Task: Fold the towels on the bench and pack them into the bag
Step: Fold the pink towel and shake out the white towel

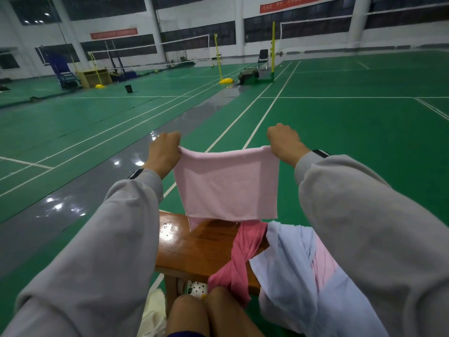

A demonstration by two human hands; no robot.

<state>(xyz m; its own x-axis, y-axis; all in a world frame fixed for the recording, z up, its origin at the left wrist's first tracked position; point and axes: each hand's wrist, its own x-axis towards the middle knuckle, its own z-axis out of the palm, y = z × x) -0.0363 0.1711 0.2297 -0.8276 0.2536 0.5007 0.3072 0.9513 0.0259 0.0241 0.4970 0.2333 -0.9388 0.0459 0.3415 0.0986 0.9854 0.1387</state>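
The pale pink towel [226, 186] hangs in the air in front of the person, stretched by its top edge between both hands. The left grip [165, 152] pinches the left top corner and the right grip [283, 141] pinches the right one, each clenched on the cloth with the knuckles up. The held edge runs straight across from hand to hand, and the cloth drops below it. A second layer peeks out at the lower left, so it looks already doubled once. Its bottom hem hangs just above the far part of the wooden counter [194, 244]. The bare wood lies directly under the towel, on the left grip's side. The right side of the counter carries a twisted deep pink towel [243, 256] and a light blue towel [291, 263], both unfolded. Neither hand is nearer, so the next fold probably turns on bringing the corners together or lowering the towel onto that bare patch. A cream cloth [153, 307] under the counter may be the bag, though that cannot be told.
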